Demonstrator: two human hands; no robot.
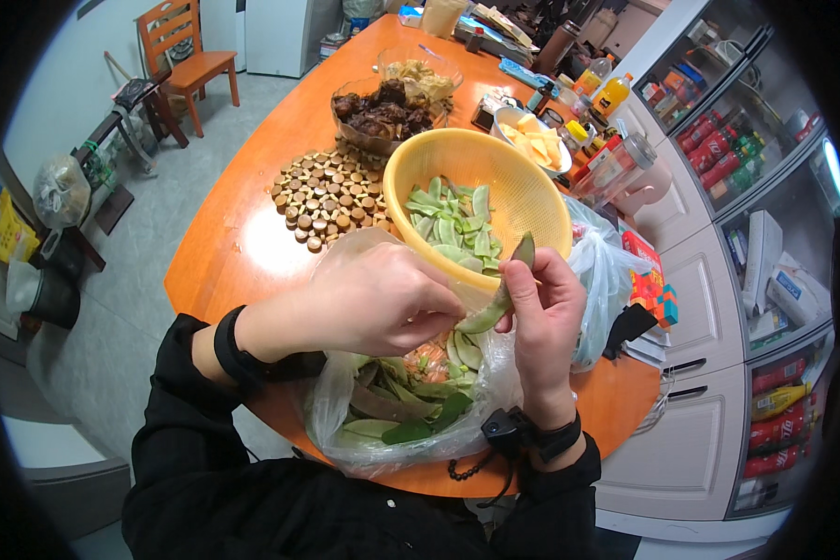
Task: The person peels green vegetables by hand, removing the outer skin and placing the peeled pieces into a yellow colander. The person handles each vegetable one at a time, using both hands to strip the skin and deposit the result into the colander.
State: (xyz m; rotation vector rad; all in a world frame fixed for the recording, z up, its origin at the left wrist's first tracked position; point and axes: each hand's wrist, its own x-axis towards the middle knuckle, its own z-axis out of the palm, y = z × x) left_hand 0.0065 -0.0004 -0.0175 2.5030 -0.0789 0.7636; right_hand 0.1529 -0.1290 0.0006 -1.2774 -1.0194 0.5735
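Note:
My right hand (547,301) grips a flat green bean pod (493,308) between thumb and fingers, its upper tip pointing up past the thumb. The fingertips of my left hand (385,297) pinch the pod's lower end. Just beyond the hands stands a yellow plastic colander (546,203) with many broken pieces of bean pod (455,227) inside. Below my hands, near the table's front edge, lies an open clear plastic bag (493,364) of whole pods (399,399). Some orange-pink material (427,357) shows among them, too covered to identify.
A wooden-disc trivet (329,196) lies left of the colander. Beyond are a glass bowl of dark cooked food (390,115) and a bowl of yellow slices (532,140). A pale blue plastic bag (598,280) crowds the right side, with jars and bottles (612,94) behind. A glass-door cabinet (731,231) stands right.

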